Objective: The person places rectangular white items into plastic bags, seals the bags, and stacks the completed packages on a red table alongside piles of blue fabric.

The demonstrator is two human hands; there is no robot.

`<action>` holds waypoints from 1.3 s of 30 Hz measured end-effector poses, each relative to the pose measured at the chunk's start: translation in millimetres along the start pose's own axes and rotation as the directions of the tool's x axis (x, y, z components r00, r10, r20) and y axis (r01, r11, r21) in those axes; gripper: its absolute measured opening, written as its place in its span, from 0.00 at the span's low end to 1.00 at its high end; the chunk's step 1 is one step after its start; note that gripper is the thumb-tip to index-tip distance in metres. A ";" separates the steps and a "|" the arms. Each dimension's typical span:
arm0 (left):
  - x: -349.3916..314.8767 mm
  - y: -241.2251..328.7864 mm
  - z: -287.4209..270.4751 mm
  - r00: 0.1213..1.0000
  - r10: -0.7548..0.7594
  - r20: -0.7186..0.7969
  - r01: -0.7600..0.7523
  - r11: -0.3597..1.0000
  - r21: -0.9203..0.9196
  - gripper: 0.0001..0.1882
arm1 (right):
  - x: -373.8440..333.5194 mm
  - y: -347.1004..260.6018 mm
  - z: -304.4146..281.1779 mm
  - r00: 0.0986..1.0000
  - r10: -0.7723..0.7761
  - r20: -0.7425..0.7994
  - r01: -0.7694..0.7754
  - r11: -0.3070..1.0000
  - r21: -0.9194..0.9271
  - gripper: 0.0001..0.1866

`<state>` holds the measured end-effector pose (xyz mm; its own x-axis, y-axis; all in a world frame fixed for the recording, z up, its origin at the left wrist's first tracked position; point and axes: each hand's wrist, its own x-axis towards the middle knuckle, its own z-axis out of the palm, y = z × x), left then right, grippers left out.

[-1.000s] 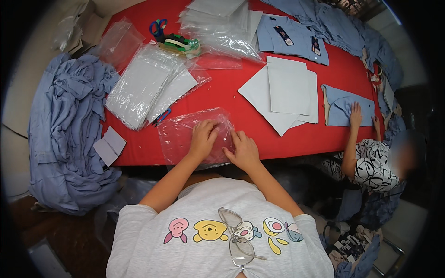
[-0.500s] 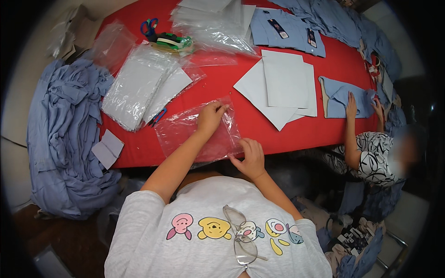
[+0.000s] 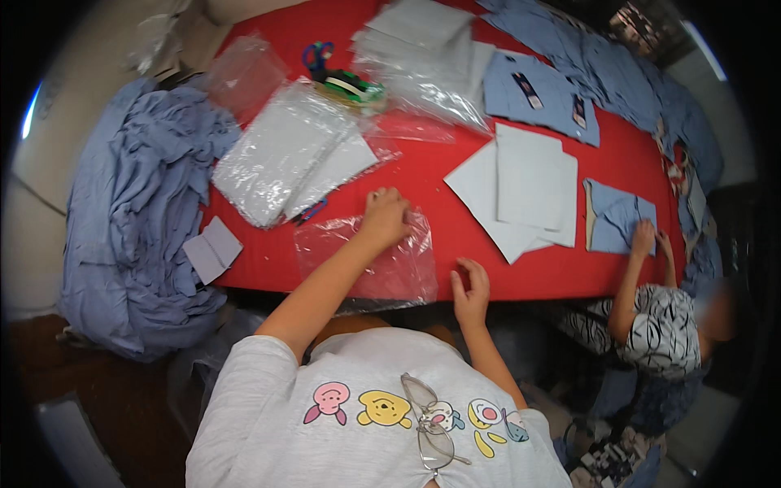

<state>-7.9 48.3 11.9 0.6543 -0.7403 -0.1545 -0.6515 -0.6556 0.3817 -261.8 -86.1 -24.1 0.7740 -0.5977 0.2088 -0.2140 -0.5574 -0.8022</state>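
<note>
A clear plastic bag (image 3: 366, 272) lies flat on the red-covered table in front of me, its lower edge near the table's front edge. My left hand (image 3: 386, 218) is over the bag's upper edge, with bent fingers closed on the film; the fingertips are slightly blurred. To the right of the bag, my right hand (image 3: 471, 291) is apart from it, fingers spread and holding nothing. Beyond that hand are overlapping white rectangular sheets (image 3: 529, 179). Blue-handled thread snips (image 3: 311, 211) lie just past the bag's upper left corner.
Bagged white sheets (image 3: 285, 150) lie left, near a green tape dispenser (image 3: 351, 88) and blue-handled scissors (image 3: 317, 55). Blue garments (image 3: 146, 220) hang over the left edge. Folded, tagged blue garments (image 3: 541, 96) lie at the back. A co-worker's hands (image 3: 647, 237) touch another folded garment (image 3: 614, 215).
My right hand has let go of the bag's lower right corner and moved right, its fingers opening. My left hand stays at the bag's upper edge. The whole view has shifted and tilted.
</note>
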 end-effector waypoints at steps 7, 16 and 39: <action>-29.2 -67.9 -89.5 1.000 -0.004 0.019 0.013 0.868 -0.497 0.18 | 27.0 41.2 18.3 0.957 0.285 -0.061 -0.247 0.903 0.351 0.11; 5.3 -334.7 -308.3 0.484 -0.515 -0.708 -0.122 0.761 -0.637 0.15 | 71.6 -34.0 105.9 0.953 0.303 0.005 -0.294 0.920 0.259 0.08; 176.9 -565.2 -286.9 0.432 -0.213 -0.877 0.693 0.701 0.171 0.43 | 306.4 -193.0 300.5 0.973 0.097 0.211 -0.005 0.917 -0.399 0.20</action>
<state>586.3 330.7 30.3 0.7575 -0.0492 0.6509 -0.0689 -0.9976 0.0048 195.7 11.5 26.6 0.8581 -0.5135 0.0074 -0.4373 -0.7382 -0.5136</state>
